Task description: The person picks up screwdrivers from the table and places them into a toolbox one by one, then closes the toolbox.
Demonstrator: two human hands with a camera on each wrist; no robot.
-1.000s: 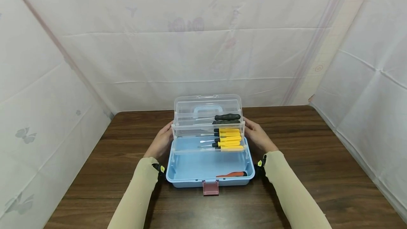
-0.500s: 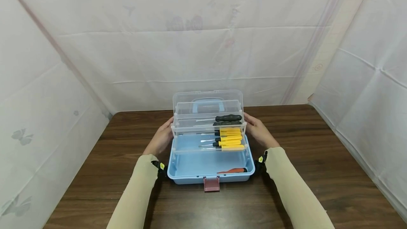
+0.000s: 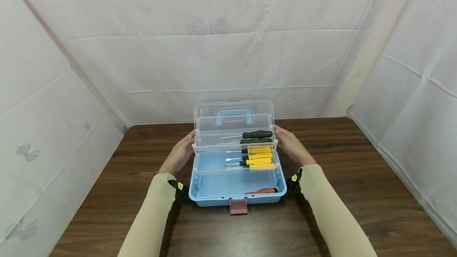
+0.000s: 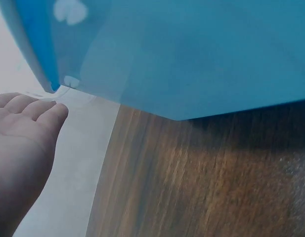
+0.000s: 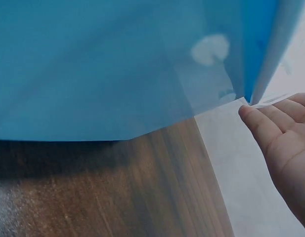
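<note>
Fingers of both hands lie straight and together, pressing the clear trays' ends of the toolbox.

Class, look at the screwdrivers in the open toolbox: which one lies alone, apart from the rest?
The orange-handled screwdriver. It lies by itself on the floor of the blue toolbox base, near the front wall, while the yellow-handled screwdrivers and black-handled screwdrivers rest in the raised trays.

Toolbox: open at table centre, raised trays and upright lid blocking the far side.
Flanks: taken by left hand and right hand, pressed against tray ends.
Bottom bin: reachable from above, near front.
Surroundings: bare wood left, right, front; white sheets walling three sides.
</note>
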